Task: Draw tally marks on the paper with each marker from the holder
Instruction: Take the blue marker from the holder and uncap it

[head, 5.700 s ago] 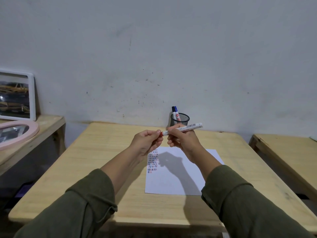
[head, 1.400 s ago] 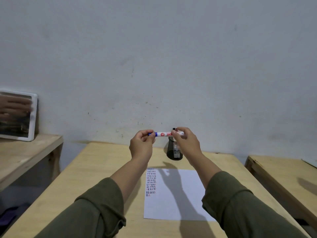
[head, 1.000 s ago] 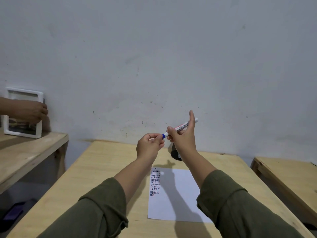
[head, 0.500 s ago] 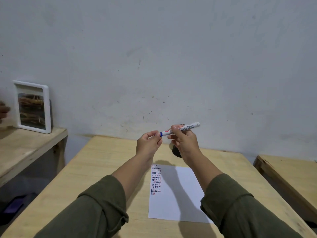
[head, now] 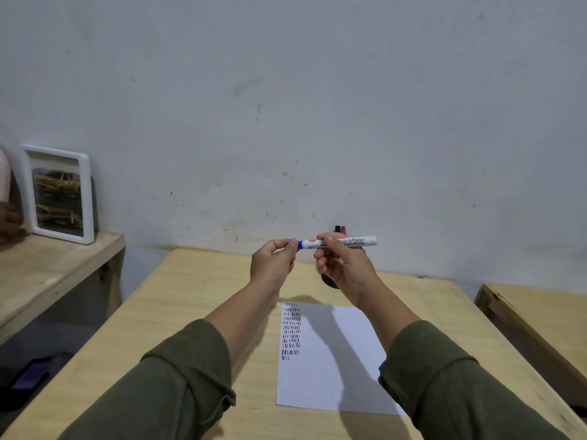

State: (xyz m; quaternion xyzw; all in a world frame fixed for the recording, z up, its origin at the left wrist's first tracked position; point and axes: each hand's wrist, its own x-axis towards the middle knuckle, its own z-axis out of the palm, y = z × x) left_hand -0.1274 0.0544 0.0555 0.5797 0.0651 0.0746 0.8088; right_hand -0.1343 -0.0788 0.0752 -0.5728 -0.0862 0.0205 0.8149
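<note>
Both hands hold one white marker [head: 340,242] level above the table [head: 190,300].
Right hand [head: 344,265] grips the barrel; left hand [head: 273,265] pinches its blue cap end. Paper [head: 330,360] with tally marks lies below, holder [head: 328,281] mostly hidden behind the right hand.

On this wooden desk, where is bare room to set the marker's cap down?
Bare wood lies left of the white paper sheet, out to the light wooden desk's left edge, and right of it. Crowded: the far middle, where the black pen holder sits behind the right hand.
</note>
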